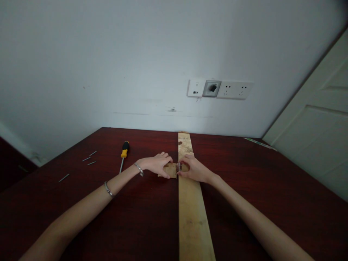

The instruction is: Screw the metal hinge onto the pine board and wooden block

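Note:
A long pale wooden plank [193,210] lies on the dark red table [272,195], running away from me to the wall. Against its left edge sits a small wooden block [170,169], joined to the plank by a small metal hinge [178,167]. My left hand [156,164] is closed over the block, fingers on top and thumb at its near side. On the plank beside the hinge rests my right hand [194,168], fingers curled and pressing there. Two bracelets circle my left forearm.
A yellow and black screwdriver [123,154] lies left of my hands. Several loose screws [89,158] are scattered further left on the table. A wall with sockets [220,88] stands behind, and a pale door [318,134] at the right.

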Demonstrator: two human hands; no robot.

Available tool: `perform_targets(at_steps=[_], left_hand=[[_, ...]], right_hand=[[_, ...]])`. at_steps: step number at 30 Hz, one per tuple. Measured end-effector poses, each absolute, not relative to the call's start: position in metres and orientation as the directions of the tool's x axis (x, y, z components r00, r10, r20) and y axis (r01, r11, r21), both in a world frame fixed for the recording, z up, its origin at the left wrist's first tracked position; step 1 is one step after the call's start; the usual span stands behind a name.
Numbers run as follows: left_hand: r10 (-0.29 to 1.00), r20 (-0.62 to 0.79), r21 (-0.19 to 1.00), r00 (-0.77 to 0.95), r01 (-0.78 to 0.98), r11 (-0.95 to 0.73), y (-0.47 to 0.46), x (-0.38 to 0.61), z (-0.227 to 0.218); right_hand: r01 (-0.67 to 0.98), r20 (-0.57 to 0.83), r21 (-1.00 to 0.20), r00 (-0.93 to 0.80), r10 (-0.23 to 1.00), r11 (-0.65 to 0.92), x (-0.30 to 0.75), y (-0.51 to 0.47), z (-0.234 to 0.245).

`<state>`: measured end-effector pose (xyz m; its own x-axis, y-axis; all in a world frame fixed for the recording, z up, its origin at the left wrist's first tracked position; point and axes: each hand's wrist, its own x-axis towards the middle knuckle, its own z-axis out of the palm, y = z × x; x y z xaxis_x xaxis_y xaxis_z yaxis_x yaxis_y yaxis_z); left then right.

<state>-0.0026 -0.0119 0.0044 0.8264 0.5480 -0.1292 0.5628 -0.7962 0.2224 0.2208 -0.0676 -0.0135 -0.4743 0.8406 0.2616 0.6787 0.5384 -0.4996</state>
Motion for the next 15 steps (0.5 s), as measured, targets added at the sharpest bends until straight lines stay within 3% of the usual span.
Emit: perform_targets(at_steps=[7, 15], left_hand=[[0.557, -0.088, 0.231, 0.826, 0.561, -0.795, -0.014, 0.001, 0.006], [0.539, 0.069, 0.353, 0.840, 0.484, -0.801, -0.021, 0.010, 0.007]], right_hand=[[0.693, 0.236, -0.501, -0.467, 0.852, 0.519, 0.220, -0.068, -0.015], [0.662, 0.221, -0.511, -0.515, 0.828, 0.548, 0.224, -0.066, -0.016]])
